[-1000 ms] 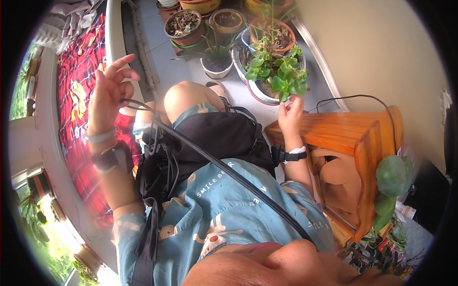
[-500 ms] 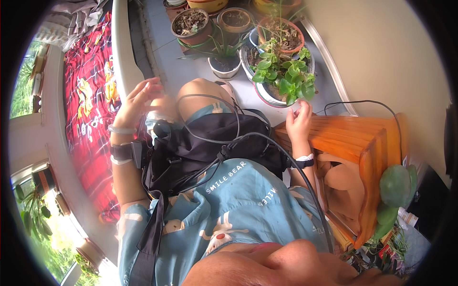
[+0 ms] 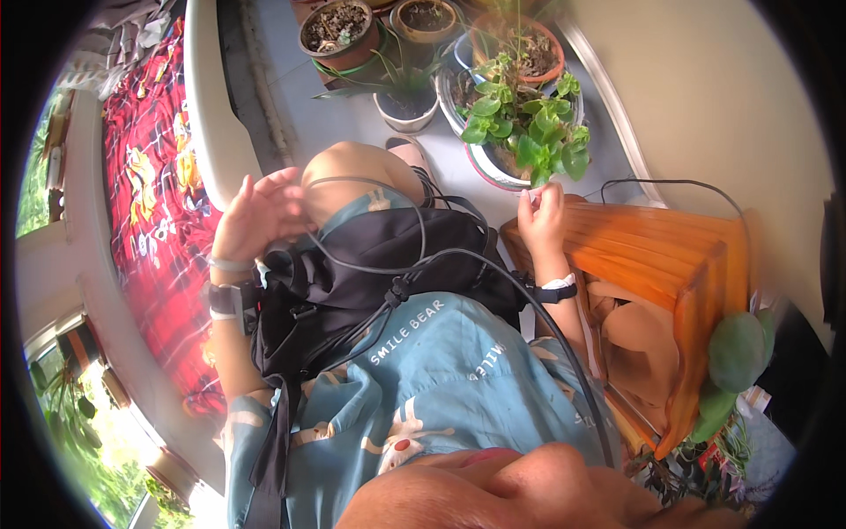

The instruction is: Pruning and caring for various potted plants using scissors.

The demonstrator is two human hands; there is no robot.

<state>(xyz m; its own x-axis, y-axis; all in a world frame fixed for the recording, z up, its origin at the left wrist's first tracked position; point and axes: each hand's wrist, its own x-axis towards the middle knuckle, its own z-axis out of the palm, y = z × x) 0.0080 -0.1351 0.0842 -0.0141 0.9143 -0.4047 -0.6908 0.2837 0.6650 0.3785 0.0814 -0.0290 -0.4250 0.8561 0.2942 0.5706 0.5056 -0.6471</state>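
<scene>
My left hand point(image 3: 257, 212) hovers beside my bare knee, to the left of the black bag point(image 3: 379, 256) on my lap. Its fingers are apart and it holds nothing. My right hand point(image 3: 544, 219) is raised just below a leafy green plant point(image 3: 538, 137) that grows in a white-rimmed pot point(image 3: 476, 163). The right fingers are curled in toward the thumb, close to the lowest leaves. Whether something small is between them I cannot make out. A black cable point(image 3: 520, 291) loops over the bag and runs down across my blue printed clothing point(image 3: 458, 353).
An orange wooden stool point(image 3: 652, 247) stands at my right beside the wall. Several flowerpots, among them a brown pot point(image 3: 339, 40) and a small white pot point(image 3: 405, 113), stand on the tiled floor ahead. A red patterned cloth point(image 3: 150, 220) lies at the left behind a white ledge point(image 3: 211, 97).
My left hand has come down slightly and turned, and its fingers show more spread. My right hand stays near the plant, its fingers curled. The whole view has shifted a little.
</scene>
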